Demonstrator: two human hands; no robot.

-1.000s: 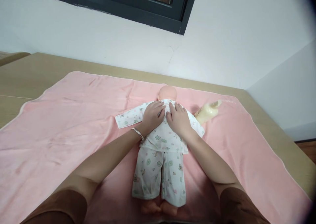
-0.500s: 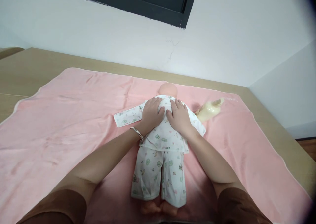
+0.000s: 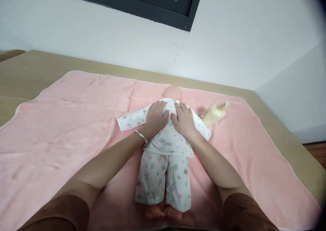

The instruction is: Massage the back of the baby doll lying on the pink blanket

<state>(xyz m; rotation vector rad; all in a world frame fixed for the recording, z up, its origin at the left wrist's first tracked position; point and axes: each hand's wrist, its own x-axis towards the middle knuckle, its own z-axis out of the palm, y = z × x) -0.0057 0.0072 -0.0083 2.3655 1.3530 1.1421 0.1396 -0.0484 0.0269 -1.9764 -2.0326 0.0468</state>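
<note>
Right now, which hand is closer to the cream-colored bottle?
Right. The right hand rests on the doll's pajama top, on the side near the bottle; the left hand rests on its far side.

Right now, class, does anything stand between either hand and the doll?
Only clothing: the left hand and right hand rest on the printed pajama top covering the doll. No separate object visibly intervenes; the pump bottle lies off to the right, beside the sleeve.
</note>
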